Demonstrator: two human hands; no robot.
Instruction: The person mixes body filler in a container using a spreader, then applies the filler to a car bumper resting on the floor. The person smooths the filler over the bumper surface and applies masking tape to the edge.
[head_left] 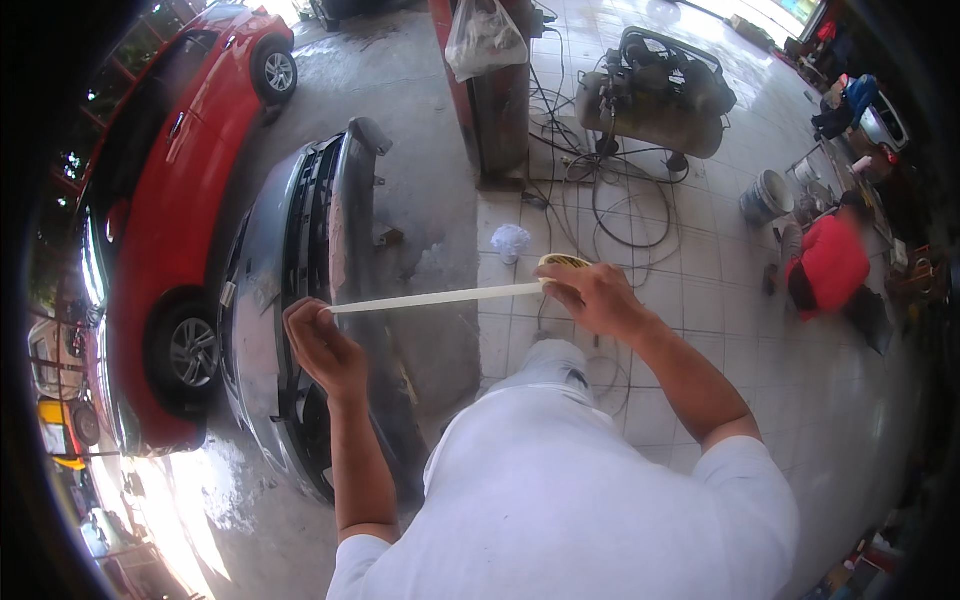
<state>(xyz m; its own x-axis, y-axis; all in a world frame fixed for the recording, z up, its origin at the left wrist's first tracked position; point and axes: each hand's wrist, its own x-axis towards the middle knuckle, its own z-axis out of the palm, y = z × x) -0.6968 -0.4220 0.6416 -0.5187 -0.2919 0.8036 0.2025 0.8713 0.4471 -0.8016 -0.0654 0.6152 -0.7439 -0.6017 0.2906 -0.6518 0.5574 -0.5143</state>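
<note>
tape strip (435, 297) stretched left-right | free end pinched by left hand (322, 350) over bumper (290, 300) | roll (563, 263) gripped by right hand (592, 296)

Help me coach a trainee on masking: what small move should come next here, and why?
Probably lower the stretched tape strip onto the grey bumper. The left hand pinches its free end over the bumper, the right hand holds the tape roll, and the strip hangs taut, unattached.

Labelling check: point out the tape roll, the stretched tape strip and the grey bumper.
tape roll (563, 262), head view, roll's top edge above the fingers.
tape strip (435, 298), head view, middle of the span.
grey bumper (262, 250), head view, outer painted face.
</note>
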